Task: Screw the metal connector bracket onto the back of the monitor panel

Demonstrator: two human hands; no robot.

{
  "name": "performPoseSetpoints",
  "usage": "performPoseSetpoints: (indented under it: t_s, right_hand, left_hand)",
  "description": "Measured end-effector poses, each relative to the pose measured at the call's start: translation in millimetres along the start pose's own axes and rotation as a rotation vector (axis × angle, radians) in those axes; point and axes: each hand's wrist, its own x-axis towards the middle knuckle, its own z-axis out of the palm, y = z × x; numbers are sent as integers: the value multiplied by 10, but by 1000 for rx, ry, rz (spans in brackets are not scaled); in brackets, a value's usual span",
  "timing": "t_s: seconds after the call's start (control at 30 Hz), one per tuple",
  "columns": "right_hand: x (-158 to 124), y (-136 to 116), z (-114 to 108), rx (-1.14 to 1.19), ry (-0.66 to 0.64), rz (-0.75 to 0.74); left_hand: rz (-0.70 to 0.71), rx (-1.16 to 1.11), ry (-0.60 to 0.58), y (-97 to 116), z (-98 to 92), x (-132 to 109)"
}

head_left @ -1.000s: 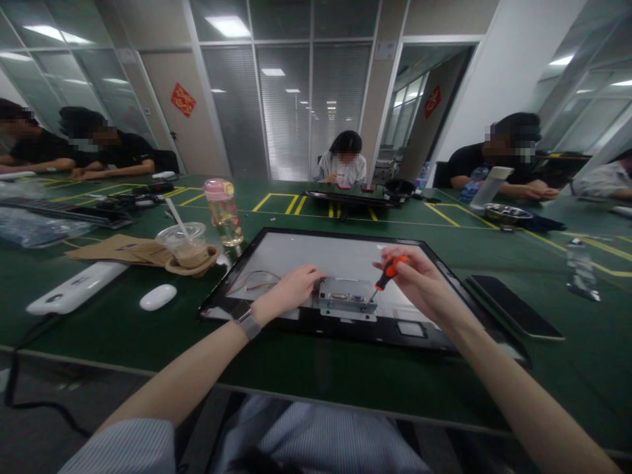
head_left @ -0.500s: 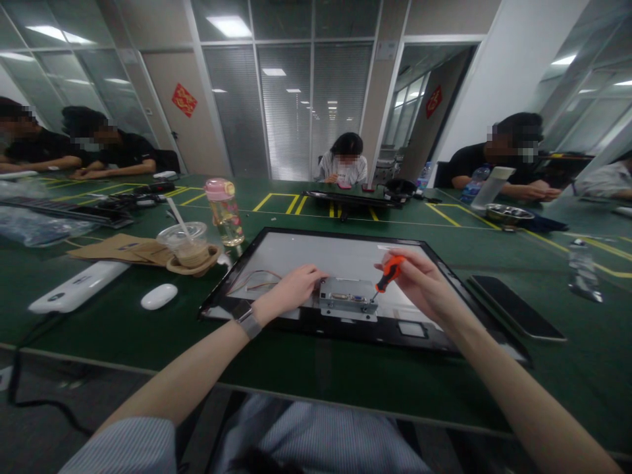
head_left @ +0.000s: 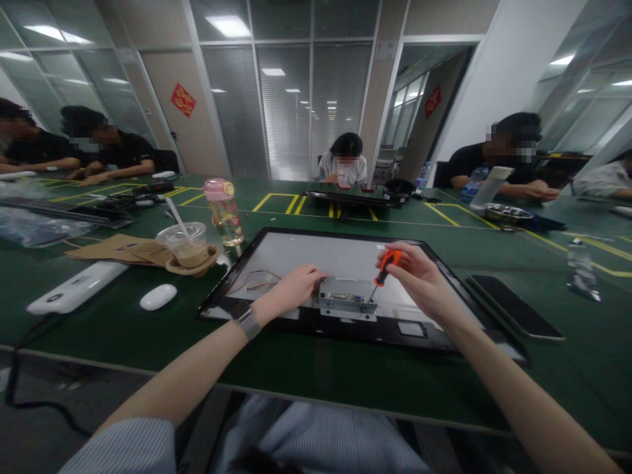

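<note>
A flat display panel [head_left: 276,249] with a black frame lies face down or open on the green table. Near its front edge a silver metal bracket [head_left: 340,308] with video ports stands on it. My right hand [head_left: 415,270] grips an orange and black screwdriver [head_left: 389,266], whose tip points down at the right end of the bracket. At the bracket's left end, my left hand [head_left: 299,286] rests with its fingers bent together against the metal; whatever the fingertips pinch is hidden. Thin wires [head_left: 257,280] lie on the panel left of that hand.
Left of the panel are a white mouse [head_left: 158,297], a white power strip [head_left: 76,288], an iced drink cup [head_left: 185,245] and a pink-lidded bottle [head_left: 224,214]. A black phone [head_left: 513,306] lies to the right. Several people sit around the table.
The screwdriver's handle has tipped slightly left and stands more upright, and the right hand's fingers have shifted round it. My left hand and the bracket stay where they were.
</note>
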Motion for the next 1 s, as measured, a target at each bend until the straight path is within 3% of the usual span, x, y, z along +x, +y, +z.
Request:
performPoseSetpoints:
  t_s: [0.27, 0.47, 0.63, 0.73, 0.87, 1.0]
  right_hand:
    - [-24, -23, 85, -64, 50, -113]
    - [8, -28, 59, -104, 249, -139]
    - [76, 46, -143, -293, 454, -169]
    - [108, 118, -290, -673, 333, -115]
    - [115, 235, -367, -1189, -43, 37]
    - [82, 324, -344, -1360, -302, 230]
  left_hand:
    - [3, -1, 16, 15, -2, -3]
    - [2, -4, 2, 41, -33, -11]
    - [-7, -2, -3, 40, -31, -5]
    - [-1, -3, -6, 29, -21, -2]
    - [-7, -6, -10, -8, 4, 0]
    - [-19, -12, 26, -49, 29, -6]
